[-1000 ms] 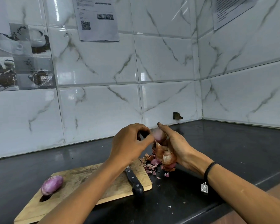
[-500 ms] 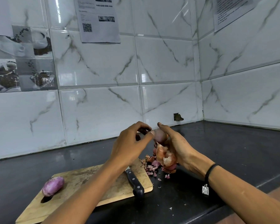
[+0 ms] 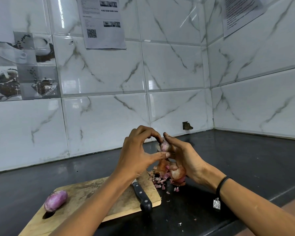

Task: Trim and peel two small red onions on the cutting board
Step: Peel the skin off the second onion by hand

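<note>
The left hand (image 3: pixel 138 154) and right hand (image 3: pixel 186 155) are holding a small, partly peeled red onion (image 3: pixel 164 145) in the air above the black stone bench (image 3: pixel 237 159). The left fingers (image 3: pixel 160 155) are pinching it. The right fingers are gripping its other side, with papery orange skin (image 3: pixel 177 173) hanging below. A peeled purple oval onion (image 3: pixel 55 200) is lying on the pale wooden cutting board (image 3: pixel 92 191) near its left end, and a black-handled knife (image 3: pixel 141 196) is resting across its right end. Purple skin scraps (image 3: pixel 157 180) are lying on the bench just beside it.

Surfaces before me
Cutting board (image 3: pixel 85 195), worn matt wood; countertop (image 3: pixel 237 154), glossy black; wall tiles (image 3: pixel 174 68), glossy, marbled; onion skins (image 3: pixel 178 174), dry, papery.
</note>
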{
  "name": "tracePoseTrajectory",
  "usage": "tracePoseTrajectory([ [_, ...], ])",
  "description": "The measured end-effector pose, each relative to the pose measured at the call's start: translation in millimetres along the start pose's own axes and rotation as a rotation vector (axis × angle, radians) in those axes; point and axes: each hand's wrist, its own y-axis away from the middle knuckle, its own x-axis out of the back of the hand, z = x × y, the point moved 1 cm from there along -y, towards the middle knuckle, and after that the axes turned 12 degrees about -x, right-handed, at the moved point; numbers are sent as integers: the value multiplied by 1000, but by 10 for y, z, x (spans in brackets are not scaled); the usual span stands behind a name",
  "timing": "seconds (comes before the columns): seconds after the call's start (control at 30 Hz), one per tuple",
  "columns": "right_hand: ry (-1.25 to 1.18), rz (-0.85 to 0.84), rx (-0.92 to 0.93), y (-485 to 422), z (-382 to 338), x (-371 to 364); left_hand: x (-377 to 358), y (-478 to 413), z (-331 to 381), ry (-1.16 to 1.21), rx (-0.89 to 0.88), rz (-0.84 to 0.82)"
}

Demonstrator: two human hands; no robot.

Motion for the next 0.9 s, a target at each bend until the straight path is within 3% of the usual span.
tracePoseTrajectory([
  [0.63,15,-37,-13,61,-23,-43,8,-9,8,-2,-12,-19],
  [0.9,-107,-76,-52,48,22,-71,-5,-5,-7,-11,1,-42],
])
